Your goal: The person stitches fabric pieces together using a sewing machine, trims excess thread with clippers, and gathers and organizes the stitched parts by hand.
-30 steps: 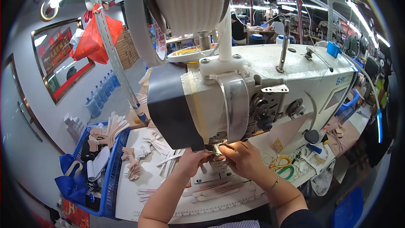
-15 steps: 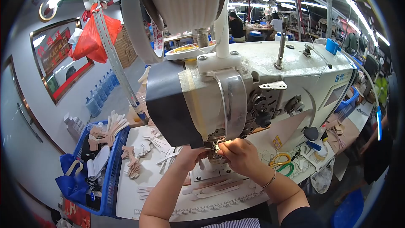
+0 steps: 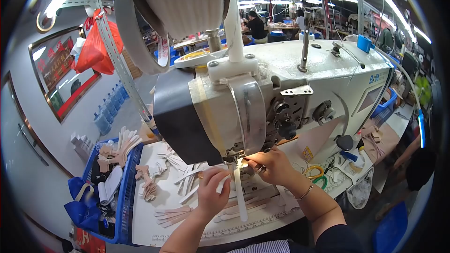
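In the head view, the left hand (image 3: pixel 213 194) is now sitting lower and away from the needle area, where half a second ago both hands were working close together. Its fingers are curling loosely, with the thumb standing apart. The right hand (image 3: pixel 272 165) is keeping its fingertips beside the presser foot (image 3: pixel 239 160); whether they are pinching anything, I cannot tell. A pale strip (image 3: pixel 241 194), hidden earlier, is now hanging from the foot towards the tabletop (image 3: pixel 164 235), narrow, flat and rounded at its lower end.

Similar flat strips (image 3: pixel 174 215) are lying fanned on the smooth white surface. The sewing machine (image 3: pixel 323 56) is showing glossy white casing, and a blue plastic basket (image 3: pixel 123 211) with slotted walls is standing at the left, holding pale, branching pieces (image 3: pixel 124 146).
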The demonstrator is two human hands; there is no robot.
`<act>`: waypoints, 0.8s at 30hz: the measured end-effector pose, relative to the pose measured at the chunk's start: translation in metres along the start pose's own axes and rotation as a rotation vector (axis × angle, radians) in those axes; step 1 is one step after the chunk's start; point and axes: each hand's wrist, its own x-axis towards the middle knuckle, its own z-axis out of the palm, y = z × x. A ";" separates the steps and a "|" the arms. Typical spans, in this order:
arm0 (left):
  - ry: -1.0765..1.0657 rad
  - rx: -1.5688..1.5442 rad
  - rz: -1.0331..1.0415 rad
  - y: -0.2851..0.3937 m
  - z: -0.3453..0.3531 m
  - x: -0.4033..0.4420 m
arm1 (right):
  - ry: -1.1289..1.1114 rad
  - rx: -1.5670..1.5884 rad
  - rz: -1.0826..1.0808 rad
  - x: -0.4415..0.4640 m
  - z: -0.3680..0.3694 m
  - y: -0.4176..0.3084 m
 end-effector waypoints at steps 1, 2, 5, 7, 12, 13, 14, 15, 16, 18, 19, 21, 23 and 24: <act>0.045 0.225 0.224 0.002 0.004 0.006 | -0.006 0.001 0.001 -0.001 0.000 -0.001; 0.091 0.452 0.453 0.002 0.006 0.010 | 0.010 -0.005 -0.013 0.000 0.001 -0.001; 0.060 0.389 0.518 -0.010 0.011 0.011 | 0.056 -0.003 -0.022 0.005 0.001 -0.002; 0.052 0.364 0.525 -0.006 0.011 0.012 | 0.010 0.020 -0.006 0.005 0.001 0.001; 0.062 0.364 0.495 0.000 0.013 0.010 | -0.022 -0.010 0.013 0.007 -0.002 -0.003; 0.069 0.369 0.493 -0.001 0.014 0.011 | -0.037 -0.025 0.025 0.008 -0.002 -0.002; 0.069 0.346 0.481 -0.004 0.014 0.013 | -0.039 -0.023 0.019 0.010 -0.002 -0.002; 0.065 0.322 0.467 -0.006 0.014 0.013 | -0.029 -0.038 -0.006 0.012 -0.002 -0.001; 0.067 0.324 0.466 -0.006 0.014 0.013 | -0.019 -0.055 -0.030 0.013 -0.002 0.000; 0.051 0.256 0.401 -0.008 0.014 0.015 | -0.026 -0.039 -0.034 0.013 -0.001 0.003; 0.053 0.257 0.403 -0.018 0.012 0.014 | -0.032 -0.025 -0.033 0.013 0.000 0.004; 0.072 0.384 0.212 -0.036 0.005 0.014 | -0.003 -0.053 -0.034 0.009 0.002 0.002; 0.182 0.437 0.257 -0.039 0.007 0.032 | 0.025 -0.081 -0.028 0.005 0.001 -0.002; 0.112 -0.007 -0.001 -0.047 0.008 0.035 | 0.049 -0.085 -0.039 0.004 -0.001 -0.007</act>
